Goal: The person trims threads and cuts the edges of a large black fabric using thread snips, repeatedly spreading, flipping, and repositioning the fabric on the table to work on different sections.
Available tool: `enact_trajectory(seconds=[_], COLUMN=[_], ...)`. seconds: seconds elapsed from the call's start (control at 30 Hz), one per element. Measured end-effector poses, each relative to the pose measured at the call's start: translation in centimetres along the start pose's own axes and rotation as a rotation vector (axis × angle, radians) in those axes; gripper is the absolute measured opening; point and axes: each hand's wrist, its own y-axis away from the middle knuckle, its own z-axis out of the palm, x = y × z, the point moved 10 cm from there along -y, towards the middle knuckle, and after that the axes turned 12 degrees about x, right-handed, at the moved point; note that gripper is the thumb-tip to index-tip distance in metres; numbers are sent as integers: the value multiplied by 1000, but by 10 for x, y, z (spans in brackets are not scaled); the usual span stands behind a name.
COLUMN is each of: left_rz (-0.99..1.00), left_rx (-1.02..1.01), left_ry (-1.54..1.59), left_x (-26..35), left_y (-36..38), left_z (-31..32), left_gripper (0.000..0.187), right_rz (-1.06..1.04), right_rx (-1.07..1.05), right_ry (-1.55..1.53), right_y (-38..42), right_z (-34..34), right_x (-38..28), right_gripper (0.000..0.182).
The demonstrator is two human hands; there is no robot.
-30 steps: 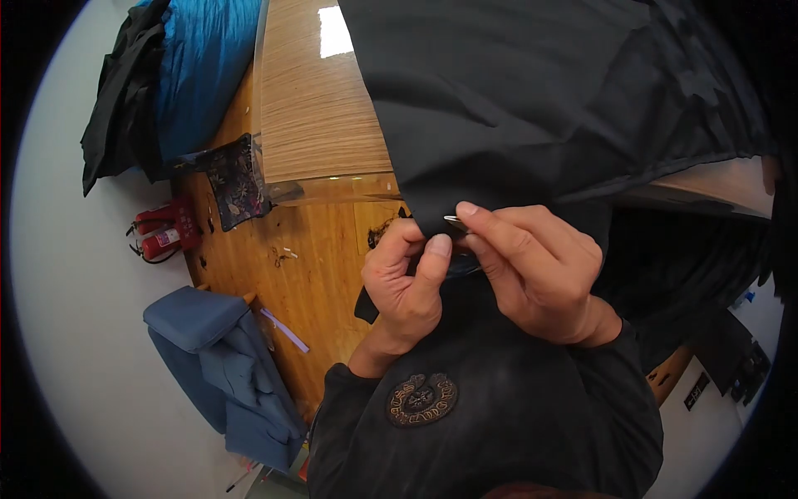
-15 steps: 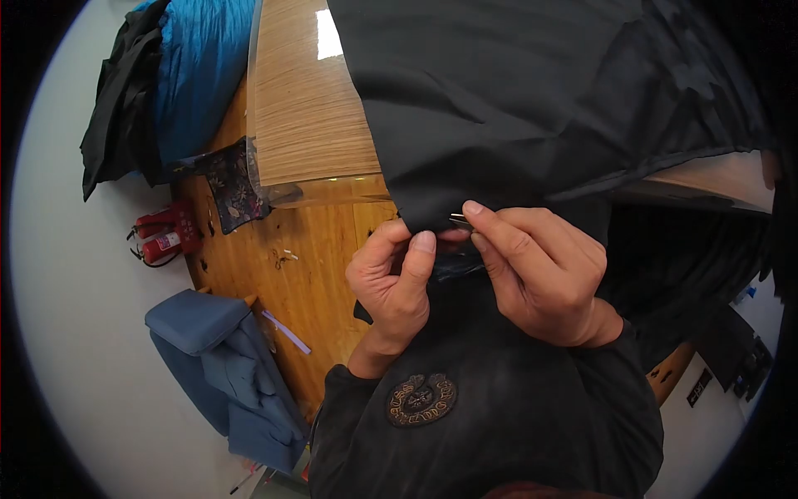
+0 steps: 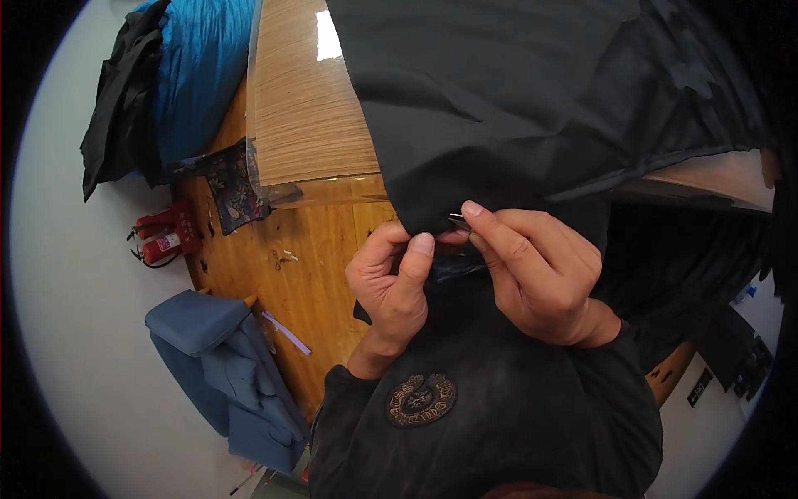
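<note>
Black fabric (image 3: 482, 91) drapes over the table and hangs off its near edge. The near corner of this fabric is pinched between the thumb and fingers of my left hand (image 3: 395, 279). Close beside it, my right hand (image 3: 544, 270) is closed on a small metal tool (image 3: 456, 219) that looks like tweezers. Two thin, shiny tips stick out past my right thumb and forefinger, against the fabric edge. My fingers hide the rest of the tool.
The wood-grain table (image 3: 307, 125) has a clear cover along its edge. Blue cloth (image 3: 204, 75) and dark cloth lie at far left. A blue padded chair (image 3: 212, 358), red fire extinguishers (image 3: 166, 237) and a purple strip (image 3: 287, 333) are on the left.
Both hands have shifted very slightly, keeping their grips on the fabric and the tool. Otherwise the scene looks the same.
</note>
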Motion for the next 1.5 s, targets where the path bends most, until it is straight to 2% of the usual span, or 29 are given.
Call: enact_trajectory(seconds=[0.17, 0.4, 0.47, 0.57, 0.7, 0.8, 1.0, 1.4, 1.5], left_rz=[-96, -82, -141, -66, -120, -45, -50, 9, -31], left_rx=[-11, -20, -15, -33, 40, 39, 25, 7, -48], left_ry=[106, 42, 51, 56, 89, -9, 19, -171, -196], left_x=[-6, -2, -6, -4, -8, -6, -5, -2, -7], left_y=[-1, 3, 5, 3, 4, 3, 4, 5, 6], left_z=[-1, 1, 4, 1, 5, 4, 8, 6, 11], left_gripper=[14, 14, 14, 18, 22, 23, 22, 18, 18], right_rz=[-16, -25, -26, -26, -35, -29, -28, -49, -53], right_rx=[13, 39, 64, 76, 43, 28, 34, 67, -5], right_ry=[-2, 5, -23, -35, -34, -32, -12, 10, 39], right_y=[1, 1, 1, 2, 4, 5, 7, 9, 10], right_z=[-2, -4, -4, -3, -4, -3, -6, -6, 2], right_x=[-3, -5, -4, -4, -4, -4, -2, -5, -3], right_gripper=[37, 38, 37, 36, 36, 35, 35, 35, 35])
